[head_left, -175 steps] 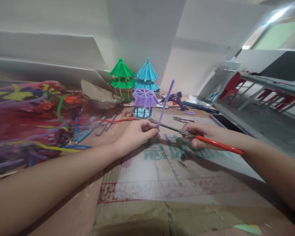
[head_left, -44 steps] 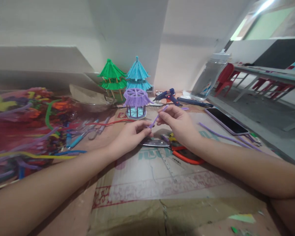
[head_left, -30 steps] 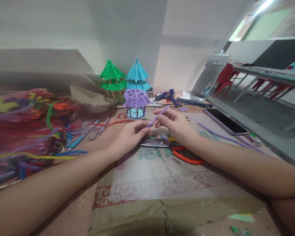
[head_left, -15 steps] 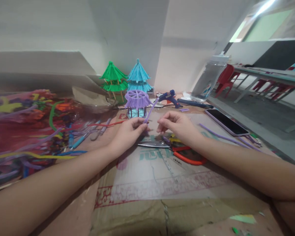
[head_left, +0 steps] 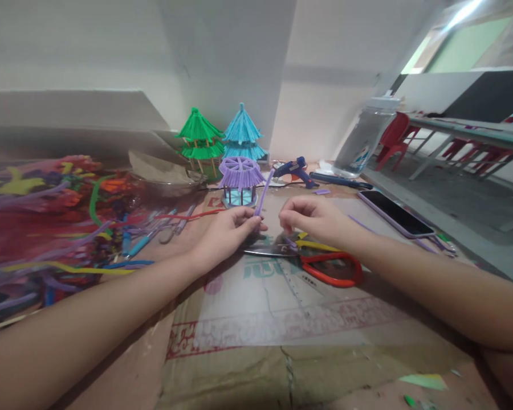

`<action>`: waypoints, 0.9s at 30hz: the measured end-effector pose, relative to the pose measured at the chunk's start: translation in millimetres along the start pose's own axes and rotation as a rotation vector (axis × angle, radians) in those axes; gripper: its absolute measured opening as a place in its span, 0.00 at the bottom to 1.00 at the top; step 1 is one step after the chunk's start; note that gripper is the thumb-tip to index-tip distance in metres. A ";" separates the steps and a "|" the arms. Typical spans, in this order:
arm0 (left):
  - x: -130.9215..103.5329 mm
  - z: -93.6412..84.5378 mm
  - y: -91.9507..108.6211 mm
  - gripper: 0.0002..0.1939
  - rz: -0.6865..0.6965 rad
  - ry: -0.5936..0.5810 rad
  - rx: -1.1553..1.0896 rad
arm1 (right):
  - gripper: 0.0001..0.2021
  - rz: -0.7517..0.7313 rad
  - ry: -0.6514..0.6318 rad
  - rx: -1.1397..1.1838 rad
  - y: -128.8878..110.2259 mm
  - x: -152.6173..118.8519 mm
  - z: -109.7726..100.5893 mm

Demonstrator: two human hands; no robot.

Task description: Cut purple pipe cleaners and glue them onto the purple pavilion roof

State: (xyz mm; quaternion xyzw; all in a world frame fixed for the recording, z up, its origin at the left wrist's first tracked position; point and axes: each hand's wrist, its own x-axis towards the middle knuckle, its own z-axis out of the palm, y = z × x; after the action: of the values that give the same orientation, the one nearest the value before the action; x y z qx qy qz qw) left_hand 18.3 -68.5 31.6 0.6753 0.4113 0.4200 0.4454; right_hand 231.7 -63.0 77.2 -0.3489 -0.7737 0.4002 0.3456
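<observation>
My left hand (head_left: 235, 228) pinches a purple pipe cleaner (head_left: 264, 193), which sticks up and leans to the right from the fingertips. To its right, my right hand (head_left: 303, 216) is curled with its fingertips drawn in; whether anything lies between them I cannot make out. Below both hands lies a pair of scissors (head_left: 353, 270) with orange and yellow handles, blades pointing left. Just behind my left hand stands a small purple pavilion (head_left: 240, 173) of pipe cleaners, its roof open at the top and its base light blue.
Green (head_left: 198, 134) and blue (head_left: 242, 131) two-tiered pavilions stand behind, near a blue glue gun (head_left: 297, 169). At the right are a phone (head_left: 395, 213) and a clear water bottle (head_left: 365, 136). Many coloured pipe cleaners (head_left: 38, 199) are heaped at the left. Cardboard (head_left: 231, 376) covers the tabletop.
The pipe cleaner in my left hand stands more upright. My right hand has shifted slightly right and its fingers have curled in. The view has moved a little.
</observation>
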 end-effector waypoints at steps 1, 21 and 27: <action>-0.4 0.2 1.2 0.14 0.010 -0.015 0.008 | 0.11 0.028 0.065 0.050 9.5 2.9 4.0; 0.8 -3.5 2.0 0.20 0.091 -0.183 0.292 | 0.13 0.133 0.151 0.158 27.7 2.1 25.4; 1.7 -3.4 -0.6 0.19 0.102 -0.205 0.260 | 0.11 0.112 0.160 0.113 23.6 2.1 23.9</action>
State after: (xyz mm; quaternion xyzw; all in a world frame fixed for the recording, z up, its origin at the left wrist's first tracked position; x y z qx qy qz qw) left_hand 15.5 -65.9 32.1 0.7864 0.3797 0.3142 0.3723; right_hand 217.4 -60.0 47.0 -0.4027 -0.6990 0.4327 0.4025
